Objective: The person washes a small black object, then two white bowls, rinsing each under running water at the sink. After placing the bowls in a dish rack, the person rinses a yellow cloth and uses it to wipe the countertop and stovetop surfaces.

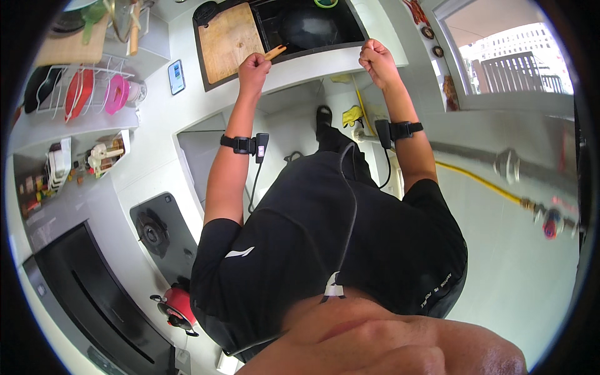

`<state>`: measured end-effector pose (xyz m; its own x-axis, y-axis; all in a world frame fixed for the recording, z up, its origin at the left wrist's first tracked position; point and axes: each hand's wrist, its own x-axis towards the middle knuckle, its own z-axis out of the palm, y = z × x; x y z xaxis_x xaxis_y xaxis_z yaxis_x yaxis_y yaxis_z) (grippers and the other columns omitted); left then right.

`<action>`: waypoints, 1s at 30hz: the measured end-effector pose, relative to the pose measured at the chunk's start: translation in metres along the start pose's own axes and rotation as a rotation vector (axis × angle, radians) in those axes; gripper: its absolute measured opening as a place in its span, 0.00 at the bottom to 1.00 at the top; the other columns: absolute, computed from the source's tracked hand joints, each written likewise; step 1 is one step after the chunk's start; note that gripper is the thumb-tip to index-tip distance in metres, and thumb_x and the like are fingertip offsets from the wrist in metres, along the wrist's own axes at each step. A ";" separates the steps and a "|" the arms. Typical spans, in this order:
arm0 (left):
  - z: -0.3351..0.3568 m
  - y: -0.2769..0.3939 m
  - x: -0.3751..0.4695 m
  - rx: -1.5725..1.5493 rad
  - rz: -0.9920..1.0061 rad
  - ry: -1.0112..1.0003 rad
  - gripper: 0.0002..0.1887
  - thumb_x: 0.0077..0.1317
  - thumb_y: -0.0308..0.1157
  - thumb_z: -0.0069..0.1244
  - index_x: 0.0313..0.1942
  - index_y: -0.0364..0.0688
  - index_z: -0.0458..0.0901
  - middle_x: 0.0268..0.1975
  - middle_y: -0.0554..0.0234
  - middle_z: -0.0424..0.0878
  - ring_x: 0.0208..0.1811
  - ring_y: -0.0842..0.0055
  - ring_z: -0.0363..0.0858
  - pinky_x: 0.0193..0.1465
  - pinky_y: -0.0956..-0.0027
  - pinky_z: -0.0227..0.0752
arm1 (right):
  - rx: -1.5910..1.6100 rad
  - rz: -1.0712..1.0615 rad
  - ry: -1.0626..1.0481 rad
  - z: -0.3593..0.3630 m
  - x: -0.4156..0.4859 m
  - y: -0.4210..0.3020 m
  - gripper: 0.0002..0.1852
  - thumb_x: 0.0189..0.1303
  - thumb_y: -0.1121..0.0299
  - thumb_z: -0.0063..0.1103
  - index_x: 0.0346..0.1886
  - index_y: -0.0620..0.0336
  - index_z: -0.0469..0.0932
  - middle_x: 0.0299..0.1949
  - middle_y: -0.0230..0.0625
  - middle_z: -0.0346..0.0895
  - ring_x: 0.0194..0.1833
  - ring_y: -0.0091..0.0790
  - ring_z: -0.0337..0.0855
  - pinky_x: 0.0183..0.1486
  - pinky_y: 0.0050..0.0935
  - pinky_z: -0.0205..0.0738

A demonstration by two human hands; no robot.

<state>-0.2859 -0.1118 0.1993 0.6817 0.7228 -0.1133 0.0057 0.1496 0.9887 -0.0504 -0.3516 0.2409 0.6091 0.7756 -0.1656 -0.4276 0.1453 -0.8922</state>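
Note:
My left hand [253, 70] is closed in a fist in front of the sink's near edge. A wooden handle [276, 52] shows just past its fingers; whether they grip it or only overlap it is unclear. The handle points toward a dark wok [310, 27] in the black sink [323, 47]. My right hand [378, 63] is also curled into a fist, by the sink's right front corner, with nothing visible in it. A wooden cutting board [232, 42] covers the sink's left part, beside my left hand.
A phone [176, 77] lies on the white counter left of the sink. A dish rack [84, 89], a gas hob [161, 234] and a red pot [178, 307] stand farther left. On the right are a window [511, 51] and a yellow hose [478, 179]. Wired devices are strapped to both forearms.

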 end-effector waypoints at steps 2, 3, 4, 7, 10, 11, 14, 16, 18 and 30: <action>0.009 -0.004 0.029 0.154 0.046 -0.029 0.07 0.58 0.19 0.52 0.35 0.40 0.76 0.37 0.67 0.78 0.35 0.81 0.73 0.42 0.76 0.68 | -0.097 0.071 0.017 -0.017 0.042 0.012 0.08 0.53 0.84 0.53 0.31 0.57 0.72 0.26 0.26 0.69 0.25 0.21 0.68 0.26 0.19 0.61; 0.013 -0.006 0.043 0.218 0.072 -0.039 0.09 0.59 0.19 0.52 0.39 0.39 0.78 0.42 0.64 0.81 0.39 0.79 0.75 0.47 0.75 0.70 | -0.113 0.111 -0.013 -0.025 0.064 0.023 0.10 0.54 0.82 0.54 0.38 0.57 0.74 0.32 0.29 0.71 0.29 0.22 0.70 0.31 0.20 0.65; 0.016 -0.010 0.054 0.120 0.115 -0.145 0.21 0.61 0.21 0.54 0.55 0.40 0.76 0.52 0.61 0.80 0.47 0.75 0.76 0.56 0.72 0.69 | -0.131 0.176 0.003 -0.029 0.084 0.040 0.13 0.55 0.80 0.55 0.44 0.56 0.75 0.38 0.31 0.73 0.34 0.24 0.73 0.35 0.21 0.69; 0.008 -0.017 0.084 0.291 -0.064 -0.130 0.26 0.63 0.22 0.53 0.62 0.43 0.71 0.56 0.61 0.78 0.55 0.75 0.75 0.60 0.72 0.67 | -0.617 0.292 -0.115 -0.050 0.157 0.072 0.26 0.56 0.69 0.62 0.60 0.51 0.73 0.51 0.34 0.74 0.47 0.27 0.76 0.49 0.28 0.73; -0.005 -0.028 0.103 0.381 -0.135 -0.051 0.20 0.64 0.27 0.52 0.58 0.41 0.75 0.55 0.60 0.80 0.55 0.76 0.78 0.57 0.72 0.70 | -0.675 0.357 -0.118 -0.069 0.214 0.105 0.22 0.54 0.69 0.64 0.54 0.54 0.77 0.39 0.31 0.78 0.39 0.26 0.77 0.42 0.27 0.73; -0.008 -0.033 0.108 0.380 -0.164 -0.009 0.19 0.64 0.28 0.52 0.56 0.41 0.76 0.54 0.60 0.81 0.53 0.76 0.79 0.55 0.72 0.72 | -0.717 0.342 -0.105 -0.073 0.232 0.116 0.20 0.52 0.69 0.65 0.51 0.56 0.79 0.35 0.31 0.79 0.36 0.26 0.78 0.39 0.28 0.73; -0.018 -0.044 0.111 0.374 -0.299 0.126 0.17 0.64 0.29 0.52 0.54 0.39 0.77 0.52 0.61 0.82 0.51 0.77 0.80 0.52 0.75 0.72 | -0.726 0.250 -0.098 -0.075 0.260 0.138 0.16 0.50 0.70 0.65 0.44 0.58 0.81 0.30 0.34 0.80 0.32 0.29 0.79 0.37 0.30 0.73; -0.020 -0.050 0.112 0.392 -0.309 0.126 0.17 0.64 0.30 0.53 0.53 0.39 0.77 0.52 0.60 0.82 0.51 0.77 0.80 0.51 0.75 0.72 | -0.844 0.206 -0.095 -0.078 0.272 0.141 0.13 0.50 0.70 0.65 0.42 0.58 0.81 0.29 0.35 0.80 0.33 0.29 0.80 0.37 0.30 0.73; -0.021 -0.055 0.115 0.412 -0.321 0.116 0.16 0.65 0.30 0.53 0.53 0.38 0.78 0.51 0.60 0.82 0.51 0.77 0.80 0.52 0.75 0.72 | -1.104 0.167 -0.058 -0.081 0.274 0.142 0.12 0.50 0.71 0.65 0.40 0.57 0.81 0.29 0.36 0.81 0.34 0.29 0.80 0.39 0.29 0.74; -0.024 -0.085 0.134 0.910 -0.109 -0.230 0.15 0.56 0.29 0.59 0.45 0.39 0.82 0.41 0.54 0.85 0.40 0.67 0.85 0.47 0.68 0.77 | -0.280 0.116 0.022 -0.093 0.219 0.092 0.16 0.61 0.75 0.55 0.53 0.59 0.73 0.40 0.30 0.77 0.38 0.22 0.78 0.41 0.20 0.72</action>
<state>-0.2120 -0.0114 0.0981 0.7709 0.5705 -0.2833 0.5805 -0.4460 0.6813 0.1058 -0.2254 0.0832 0.5828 0.7629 -0.2800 -0.2961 -0.1214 -0.9474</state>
